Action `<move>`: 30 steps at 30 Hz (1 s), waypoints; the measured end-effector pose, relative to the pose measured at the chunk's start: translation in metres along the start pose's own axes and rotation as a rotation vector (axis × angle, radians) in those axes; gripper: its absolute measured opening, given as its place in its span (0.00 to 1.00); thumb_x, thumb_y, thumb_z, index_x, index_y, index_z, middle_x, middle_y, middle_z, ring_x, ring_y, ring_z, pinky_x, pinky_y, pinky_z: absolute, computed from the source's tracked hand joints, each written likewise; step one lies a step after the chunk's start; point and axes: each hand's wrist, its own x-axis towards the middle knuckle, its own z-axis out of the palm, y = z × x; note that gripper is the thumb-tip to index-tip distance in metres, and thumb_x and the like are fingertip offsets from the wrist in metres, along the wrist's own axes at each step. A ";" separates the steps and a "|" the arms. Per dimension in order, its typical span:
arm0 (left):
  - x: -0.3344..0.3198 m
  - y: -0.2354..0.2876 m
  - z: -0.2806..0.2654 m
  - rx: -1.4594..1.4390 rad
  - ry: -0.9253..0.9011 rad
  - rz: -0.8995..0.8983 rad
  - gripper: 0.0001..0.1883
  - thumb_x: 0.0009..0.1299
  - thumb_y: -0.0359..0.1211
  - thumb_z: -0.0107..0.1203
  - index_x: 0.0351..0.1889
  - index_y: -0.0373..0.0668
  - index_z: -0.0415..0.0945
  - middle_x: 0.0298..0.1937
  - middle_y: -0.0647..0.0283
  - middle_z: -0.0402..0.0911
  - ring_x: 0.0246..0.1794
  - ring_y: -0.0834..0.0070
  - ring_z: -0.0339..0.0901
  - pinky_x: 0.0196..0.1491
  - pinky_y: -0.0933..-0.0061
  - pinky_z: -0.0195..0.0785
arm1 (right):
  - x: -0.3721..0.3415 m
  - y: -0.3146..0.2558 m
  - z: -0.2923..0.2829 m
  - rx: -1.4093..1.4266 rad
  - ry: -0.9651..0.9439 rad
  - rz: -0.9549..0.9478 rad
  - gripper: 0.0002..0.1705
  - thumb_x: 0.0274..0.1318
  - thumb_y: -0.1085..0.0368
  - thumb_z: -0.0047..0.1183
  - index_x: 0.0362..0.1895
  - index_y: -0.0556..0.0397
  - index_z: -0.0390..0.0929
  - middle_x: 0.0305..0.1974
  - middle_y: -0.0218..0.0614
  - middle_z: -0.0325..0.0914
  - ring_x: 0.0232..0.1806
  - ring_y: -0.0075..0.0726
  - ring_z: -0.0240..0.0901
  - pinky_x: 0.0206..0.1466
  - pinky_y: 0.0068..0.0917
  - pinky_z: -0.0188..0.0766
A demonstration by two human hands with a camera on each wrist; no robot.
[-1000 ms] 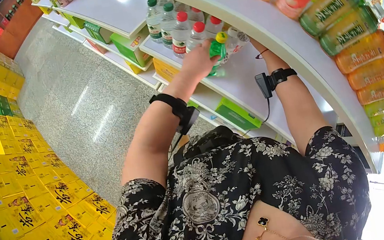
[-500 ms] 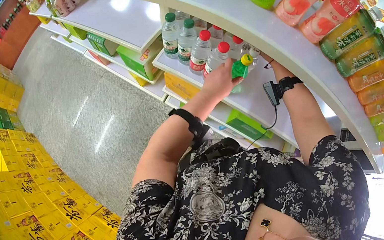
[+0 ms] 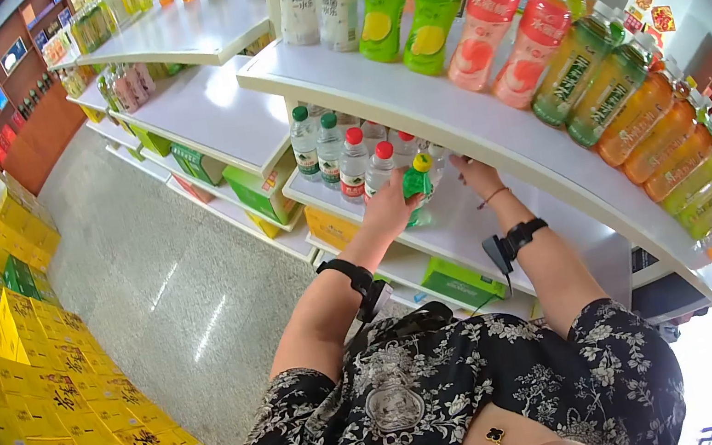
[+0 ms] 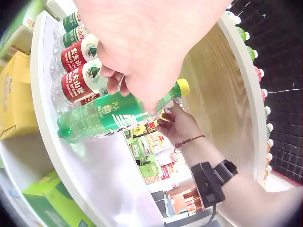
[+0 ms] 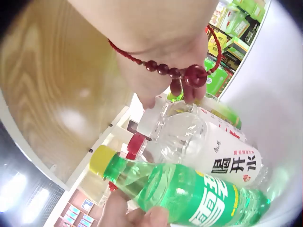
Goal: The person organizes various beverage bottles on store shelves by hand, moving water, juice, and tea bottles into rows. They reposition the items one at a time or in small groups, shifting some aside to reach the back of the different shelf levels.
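Change: your right hand (image 3: 478,178), behind the upper shelf (image 3: 302,59) half a second ago, now shows from the wrist on; fingers loosely bent, nothing seen in them. It appears free of load.
Left hand (image 3: 389,210): still grasping the green bottle (image 4: 90,118), fingers round its upper part.
Green bottle: between your two hands, near the front edge of the lower shelf (image 4: 113,177); the left hand carries the handling, by judgement.
Clear bottle (image 5: 184,137): just below your right fingers, beside the green one.
Red-capped bottles (image 3: 352,169): just beyond your left hand.
Hard to make out: whether right fingertips touch a bottle; whether the green base rests on the shelf. Rear bottles: partly hidden.
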 end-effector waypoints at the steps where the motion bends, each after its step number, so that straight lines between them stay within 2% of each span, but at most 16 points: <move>1: 0.000 0.001 0.000 0.039 -0.002 -0.022 0.31 0.66 0.44 0.55 0.63 0.45 0.55 0.48 0.41 0.76 0.45 0.43 0.74 0.44 0.50 0.68 | -0.019 -0.009 -0.007 0.120 -0.056 0.118 0.18 0.57 0.61 0.54 0.50 0.53 0.75 0.28 0.33 0.76 0.24 0.27 0.74 0.32 0.28 0.73; 3: -0.004 -0.003 0.006 0.093 0.002 -0.036 0.33 0.65 0.43 0.56 0.64 0.44 0.54 0.48 0.41 0.76 0.46 0.43 0.74 0.44 0.50 0.68 | -0.049 0.001 -0.013 0.163 -0.054 -0.084 0.17 0.55 0.63 0.55 0.49 0.55 0.76 0.28 0.33 0.76 0.24 0.26 0.72 0.32 0.26 0.73; 5: -0.009 -0.012 0.013 0.139 0.146 0.027 0.34 0.64 0.41 0.57 0.65 0.41 0.56 0.45 0.44 0.77 0.45 0.47 0.76 0.43 0.53 0.69 | -0.076 0.010 -0.024 0.203 -0.260 -0.112 0.18 0.53 0.64 0.56 0.49 0.55 0.77 0.29 0.33 0.77 0.27 0.25 0.73 0.34 0.25 0.72; 7: -0.015 0.000 -0.006 0.135 0.093 -0.001 0.34 0.63 0.41 0.58 0.64 0.41 0.57 0.46 0.45 0.77 0.45 0.47 0.76 0.45 0.53 0.69 | -0.105 -0.011 -0.060 0.182 -0.399 -0.241 0.22 0.50 0.61 0.59 0.51 0.53 0.75 0.30 0.35 0.78 0.31 0.33 0.74 0.38 0.27 0.72; 8: -0.019 0.009 -0.017 0.117 0.026 -0.035 0.34 0.62 0.41 0.58 0.64 0.40 0.57 0.48 0.45 0.76 0.46 0.47 0.76 0.46 0.53 0.69 | -0.117 -0.023 -0.077 0.190 -0.392 -0.258 0.22 0.50 0.61 0.59 0.51 0.53 0.75 0.30 0.35 0.78 0.31 0.33 0.74 0.38 0.27 0.72; 9: -0.026 0.018 -0.026 0.103 0.106 -0.026 0.29 0.62 0.38 0.58 0.60 0.41 0.63 0.45 0.47 0.77 0.44 0.49 0.76 0.45 0.55 0.70 | -0.128 -0.034 -0.093 0.217 -0.459 -0.284 0.21 0.51 0.61 0.59 0.50 0.53 0.76 0.30 0.35 0.78 0.31 0.31 0.74 0.39 0.27 0.72; 10: -0.029 0.026 -0.038 0.116 0.111 -0.024 0.29 0.62 0.38 0.58 0.60 0.41 0.63 0.45 0.47 0.77 0.44 0.49 0.76 0.45 0.55 0.70 | -0.137 -0.043 -0.108 0.242 -0.527 -0.306 0.20 0.52 0.61 0.58 0.50 0.53 0.76 0.31 0.35 0.78 0.31 0.30 0.74 0.39 0.26 0.72; 13: -0.036 0.046 -0.075 0.099 0.206 -0.012 0.23 0.62 0.36 0.57 0.55 0.42 0.69 0.41 0.51 0.78 0.39 0.54 0.77 0.42 0.58 0.70 | -0.158 -0.064 -0.148 0.300 -0.475 -0.350 0.17 0.54 0.63 0.58 0.49 0.53 0.77 0.30 0.34 0.77 0.30 0.27 0.72 0.38 0.24 0.72; 15: -0.039 0.060 -0.105 0.119 0.360 0.020 0.19 0.62 0.34 0.58 0.51 0.42 0.71 0.37 0.54 0.77 0.34 0.59 0.76 0.39 0.62 0.70 | -0.167 -0.072 -0.164 0.335 -0.407 -0.369 0.17 0.53 0.65 0.58 0.48 0.53 0.77 0.30 0.33 0.77 0.29 0.25 0.72 0.37 0.23 0.71; 17: -0.036 0.070 -0.134 0.179 0.425 0.035 0.21 0.64 0.36 0.59 0.54 0.44 0.69 0.36 0.60 0.77 0.31 0.70 0.75 0.36 0.69 0.69 | -0.170 -0.075 -0.172 0.366 -0.341 -0.386 0.16 0.53 0.66 0.58 0.48 0.53 0.77 0.30 0.32 0.77 0.28 0.24 0.71 0.36 0.22 0.71; 21: -0.016 0.081 -0.178 0.175 0.510 0.093 0.22 0.64 0.37 0.59 0.55 0.43 0.68 0.37 0.60 0.77 0.31 0.70 0.75 0.36 0.68 0.69 | -0.170 -0.083 -0.181 0.397 -0.172 -0.376 0.17 0.52 0.70 0.58 0.49 0.53 0.77 0.31 0.31 0.76 0.28 0.21 0.70 0.35 0.21 0.71; 24: -0.001 0.084 -0.199 0.226 0.568 0.138 0.26 0.63 0.39 0.61 0.57 0.41 0.67 0.41 0.58 0.78 0.33 0.70 0.76 0.38 0.68 0.70 | -0.167 -0.093 -0.182 0.393 -0.095 -0.413 0.17 0.52 0.71 0.58 0.48 0.53 0.77 0.31 0.31 0.76 0.29 0.21 0.69 0.35 0.21 0.71; 26: 0.012 0.088 -0.206 0.211 0.531 0.032 0.32 0.61 0.43 0.62 0.60 0.39 0.65 0.49 0.54 0.76 0.40 0.68 0.77 0.45 0.66 0.70 | -0.163 -0.101 -0.180 0.396 -0.061 -0.437 0.17 0.52 0.71 0.58 0.48 0.53 0.77 0.31 0.31 0.76 0.29 0.21 0.69 0.35 0.21 0.71; 27: 0.020 0.090 -0.210 0.215 0.532 0.038 0.32 0.61 0.43 0.62 0.60 0.39 0.65 0.49 0.54 0.76 0.40 0.68 0.77 0.45 0.66 0.70 | -0.161 -0.106 -0.179 0.394 -0.053 -0.434 0.17 0.52 0.71 0.58 0.48 0.54 0.77 0.31 0.31 0.76 0.29 0.21 0.70 0.36 0.21 0.71; 29: 0.038 0.090 -0.214 0.202 0.486 -0.030 0.38 0.60 0.47 0.62 0.63 0.35 0.61 0.57 0.48 0.71 0.55 0.57 0.70 0.58 0.62 0.64 | -0.159 -0.117 -0.175 0.393 -0.038 -0.425 0.17 0.52 0.71 0.58 0.48 0.54 0.77 0.32 0.31 0.76 0.29 0.22 0.70 0.36 0.21 0.71; 30: 0.050 0.087 -0.216 0.202 0.480 -0.026 0.38 0.60 0.47 0.62 0.63 0.35 0.61 0.57 0.48 0.71 0.55 0.57 0.70 0.58 0.62 0.64 | -0.158 -0.123 -0.172 0.370 -0.025 -0.442 0.17 0.51 0.71 0.58 0.48 0.54 0.77 0.32 0.32 0.76 0.29 0.23 0.70 0.36 0.21 0.71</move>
